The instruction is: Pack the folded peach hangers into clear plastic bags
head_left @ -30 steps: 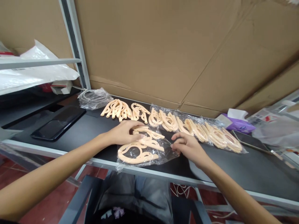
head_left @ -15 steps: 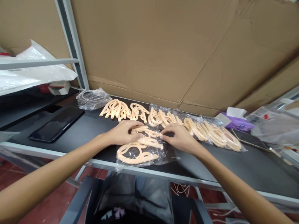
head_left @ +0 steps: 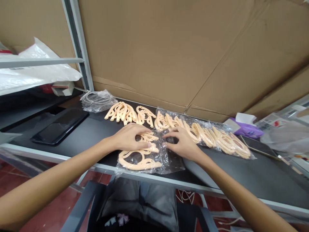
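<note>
Slid inward since the last view, my right grip (head_left: 181,143) nearly meets my left grip (head_left: 127,138). Both are half-curled, the left over the curved peach plastic pieces (head_left: 139,164), the right on their clear bag (head_left: 172,162), on the counter (head_left: 241,170). Whether either has firm hold, I cannot tell.

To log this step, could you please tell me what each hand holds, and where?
The left hand lies on bagged plastic hangers, the right hand on their clear bag; any grip cannot be told.

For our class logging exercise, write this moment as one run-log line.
left hand: on curved peach plastic pieces | right hand: on clear plastic bag | surface: black tabletop
</note>
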Tool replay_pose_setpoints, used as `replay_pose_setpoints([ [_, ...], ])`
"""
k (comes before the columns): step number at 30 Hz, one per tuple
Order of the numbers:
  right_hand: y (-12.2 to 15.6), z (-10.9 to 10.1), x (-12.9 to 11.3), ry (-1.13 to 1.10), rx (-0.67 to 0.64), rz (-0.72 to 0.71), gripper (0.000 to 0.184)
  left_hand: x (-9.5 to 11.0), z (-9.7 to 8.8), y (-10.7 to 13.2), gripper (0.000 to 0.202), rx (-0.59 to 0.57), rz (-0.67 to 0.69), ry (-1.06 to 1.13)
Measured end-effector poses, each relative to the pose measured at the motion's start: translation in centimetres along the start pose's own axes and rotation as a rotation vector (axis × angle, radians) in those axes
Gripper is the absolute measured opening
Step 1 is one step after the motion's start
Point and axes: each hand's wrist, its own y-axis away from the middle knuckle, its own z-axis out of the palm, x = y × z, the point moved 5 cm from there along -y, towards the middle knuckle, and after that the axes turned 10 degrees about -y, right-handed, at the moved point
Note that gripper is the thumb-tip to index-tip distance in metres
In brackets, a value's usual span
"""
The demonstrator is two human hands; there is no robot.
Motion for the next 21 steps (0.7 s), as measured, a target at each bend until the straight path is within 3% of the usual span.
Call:
replay_pose_setpoints([
  [5,0.5,-1.6,0.3,0.152,0.114,-0.006,0.015,-0.4,-0.1,0.0,0.059,-0.024,-0.109,0.189],
  [8,0.5,-0.6,-1.0,0.062,-0.011,-0.045,0.015,-1.0,-0.3,-0.2,0.055,-0.011,-0.161,0.287],
  [13,0.5,1.4,-2.1,-0.112,-0.284,0.066,0.058,-2.4,-0.4,-0.7,0.055,0.022,-0.217,0.371],
  [16,0.6,1.7,-2.2,-0.125,-0.3,0.105,0.076,-2.8,-0.2,-0.8,0.054,0.026,-0.237,0.399],
  [21,0.9,1.8,-2.7,-0.081,-0.24,0.095,0.078,-2.7,-0.2,-0.8,0.05,0.03,-0.257,0.427],
])
